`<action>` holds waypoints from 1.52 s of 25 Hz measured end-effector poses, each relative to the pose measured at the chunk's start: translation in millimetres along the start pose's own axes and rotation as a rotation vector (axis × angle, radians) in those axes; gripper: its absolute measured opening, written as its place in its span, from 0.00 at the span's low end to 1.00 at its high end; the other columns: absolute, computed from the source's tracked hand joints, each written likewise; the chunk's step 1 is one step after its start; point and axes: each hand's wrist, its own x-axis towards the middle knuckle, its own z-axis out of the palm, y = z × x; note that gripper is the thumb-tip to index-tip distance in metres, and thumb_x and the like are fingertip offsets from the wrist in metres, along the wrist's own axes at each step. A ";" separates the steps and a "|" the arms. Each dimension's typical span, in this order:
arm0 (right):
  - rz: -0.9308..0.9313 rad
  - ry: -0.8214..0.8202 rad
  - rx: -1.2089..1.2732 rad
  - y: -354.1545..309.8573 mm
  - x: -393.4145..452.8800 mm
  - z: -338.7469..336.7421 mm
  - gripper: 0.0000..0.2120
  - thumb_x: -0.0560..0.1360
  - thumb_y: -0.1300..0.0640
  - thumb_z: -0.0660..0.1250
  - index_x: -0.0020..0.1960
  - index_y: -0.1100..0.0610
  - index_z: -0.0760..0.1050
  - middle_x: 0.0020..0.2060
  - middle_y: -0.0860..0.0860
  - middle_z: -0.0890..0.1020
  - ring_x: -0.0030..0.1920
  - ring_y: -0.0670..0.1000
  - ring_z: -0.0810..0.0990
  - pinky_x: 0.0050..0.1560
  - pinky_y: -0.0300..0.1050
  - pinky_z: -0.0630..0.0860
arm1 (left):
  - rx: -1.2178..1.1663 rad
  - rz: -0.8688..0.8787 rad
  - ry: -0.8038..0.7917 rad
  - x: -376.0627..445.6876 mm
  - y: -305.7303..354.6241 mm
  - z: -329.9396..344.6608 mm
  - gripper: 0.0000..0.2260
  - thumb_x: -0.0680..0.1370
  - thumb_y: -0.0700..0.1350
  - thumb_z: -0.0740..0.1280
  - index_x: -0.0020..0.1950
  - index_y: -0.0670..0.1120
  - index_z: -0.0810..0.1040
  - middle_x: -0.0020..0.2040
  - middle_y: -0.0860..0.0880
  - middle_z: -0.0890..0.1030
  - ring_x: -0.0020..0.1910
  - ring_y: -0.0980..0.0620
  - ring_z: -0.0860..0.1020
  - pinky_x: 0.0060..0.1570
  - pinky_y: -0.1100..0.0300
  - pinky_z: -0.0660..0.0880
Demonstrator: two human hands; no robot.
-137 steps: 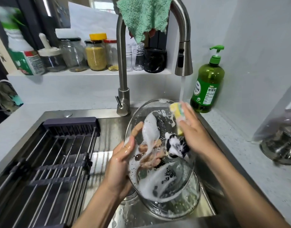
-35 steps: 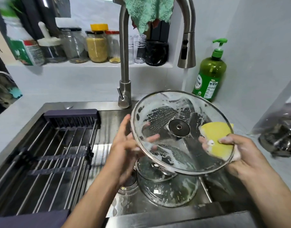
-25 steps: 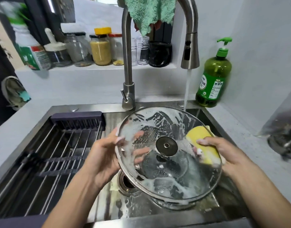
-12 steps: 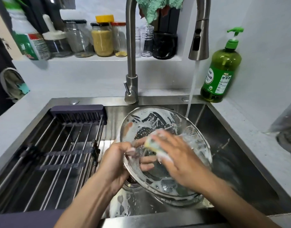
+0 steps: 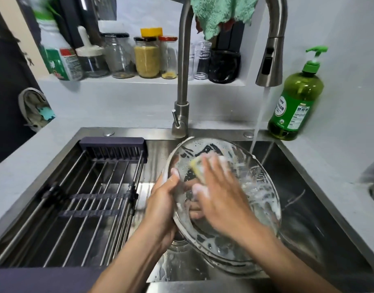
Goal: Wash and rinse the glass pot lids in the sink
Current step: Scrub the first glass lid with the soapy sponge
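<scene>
the soapy glass lid point(image 5: 256, 187) is tilted over the sink point(image 5: 309, 208), just below and in front of the faucet point(image 5: 183, 81). the left hand point(image 5: 162, 204) grips its left rim, thumb on top. the right hand point(image 5: 220, 193) presses a yellow sponge point(image 5: 197, 168) flat onto the glass. a second lid point(image 5: 230, 265) lies beneath. the drying rack point(image 5: 76, 197) spans the basin left of the faucet; the water stream point(image 5: 259, 119) grazes the lid's far right edge.

I see a soapy glass lid point(image 5: 256, 187) with a metal rim, tilted over the steel sink point(image 5: 321, 210), foam streaking its surface. Another lid point(image 5: 234, 267) lies beneath it on the sink's floor, mostly hidden.
</scene>
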 end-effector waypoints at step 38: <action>-0.136 -0.011 0.012 -23.1 38.2 10.2 0.32 0.83 0.52 0.50 0.80 0.43 0.35 0.79 0.43 0.35 0.78 0.53 0.35 0.78 0.56 0.36 | -0.042 -0.023 0.090 3.3 5.4 -0.6 0.18 0.84 0.52 0.56 0.65 0.44 0.78 0.57 0.33 0.82 0.41 0.40 0.81 0.41 0.46 0.79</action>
